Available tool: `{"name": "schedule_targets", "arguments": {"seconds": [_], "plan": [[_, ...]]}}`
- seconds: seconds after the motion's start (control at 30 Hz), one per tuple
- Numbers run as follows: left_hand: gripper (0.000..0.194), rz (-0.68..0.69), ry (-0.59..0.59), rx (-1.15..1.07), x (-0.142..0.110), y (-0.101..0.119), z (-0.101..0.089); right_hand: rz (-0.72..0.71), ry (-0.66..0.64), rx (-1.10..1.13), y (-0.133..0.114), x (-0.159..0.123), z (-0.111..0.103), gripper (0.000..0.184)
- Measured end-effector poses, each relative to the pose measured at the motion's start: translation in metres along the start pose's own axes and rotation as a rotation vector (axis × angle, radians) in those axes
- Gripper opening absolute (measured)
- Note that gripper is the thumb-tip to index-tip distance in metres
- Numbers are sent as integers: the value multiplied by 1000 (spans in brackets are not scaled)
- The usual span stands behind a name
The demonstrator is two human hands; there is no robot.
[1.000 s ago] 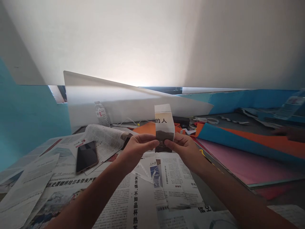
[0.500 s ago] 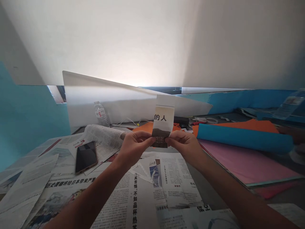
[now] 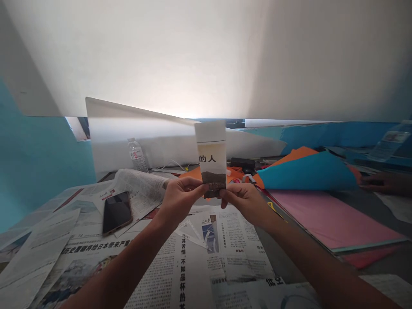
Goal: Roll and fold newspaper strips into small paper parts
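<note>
A narrow strip of printed newspaper (image 3: pixel 212 150) stands upright between my hands, with two large black characters and a dark picture at its bottom. My left hand (image 3: pixel 180 195) pinches its lower left edge, thumb on the near face. At the lower right corner my right hand (image 3: pixel 246 201) has its thumb and fingers closed on the same strip. Below my hands lie newspaper sheets (image 3: pixel 161 274) and a clear triangle ruler (image 3: pixel 189 231).
On the left a phone (image 3: pixel 116 213) lies on newspaper, with a water bottle (image 3: pixel 137 154) behind it. To the right are pink paper (image 3: pixel 334 219) and a blue sheet (image 3: pixel 309 171) over orange. Another person's hand (image 3: pixel 386 182) is at those sheets' right end.
The strip has shifted slightly left and tilted, and my right hand has moved a little left and down. The other person's blue and orange sheets have lifted and changed shape, uncovering something yellow.
</note>
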State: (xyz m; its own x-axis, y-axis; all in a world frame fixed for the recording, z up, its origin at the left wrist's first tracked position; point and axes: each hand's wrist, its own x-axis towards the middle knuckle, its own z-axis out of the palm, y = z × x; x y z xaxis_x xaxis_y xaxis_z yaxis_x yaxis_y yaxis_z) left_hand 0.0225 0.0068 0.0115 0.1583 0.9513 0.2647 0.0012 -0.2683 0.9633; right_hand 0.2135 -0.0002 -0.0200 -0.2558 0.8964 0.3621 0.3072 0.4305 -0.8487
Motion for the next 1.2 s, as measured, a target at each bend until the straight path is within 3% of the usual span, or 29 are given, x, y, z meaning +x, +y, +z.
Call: {"name": "schedule_targets", "arguments": {"seconds": [0.2,0.3,0.4,0.47,0.57,0.67,0.73,0.8,0.93,1.03,1.2], "plan": [[17,-41,-15,1,3,-5,-3,-64,55,91,-3,2,-3,42],[21,-95,-134,-10,2,-7,-2,-26,52,239,-3,3,4,40],[25,-74,-264,-33,1,-9,-1,82,98,580,-7,2,13,44],[28,-73,-263,-91,1,-10,-2,197,0,854,-11,-2,17,45],[41,-139,-333,-228,0,-13,-1,365,-329,1134,-16,-11,22,49],[35,-142,-424,-358,-1,-15,3,449,-561,1208,-18,-17,26,49],[27,-121,-356,-423,-2,-16,6,447,-595,1155,-19,-17,28,45],[22,-119,-224,-440,-1,-18,8,412,-490,1052,-19,-13,27,47],[22,-142,9,-423,2,-22,8,159,-47,694,-15,-7,22,57],[21,-134,35,-446,3,-25,8,-3,198,321,-8,-6,20,45],[22,-158,10,-441,0,-27,11,-69,322,96,-6,-6,19,50]]}}
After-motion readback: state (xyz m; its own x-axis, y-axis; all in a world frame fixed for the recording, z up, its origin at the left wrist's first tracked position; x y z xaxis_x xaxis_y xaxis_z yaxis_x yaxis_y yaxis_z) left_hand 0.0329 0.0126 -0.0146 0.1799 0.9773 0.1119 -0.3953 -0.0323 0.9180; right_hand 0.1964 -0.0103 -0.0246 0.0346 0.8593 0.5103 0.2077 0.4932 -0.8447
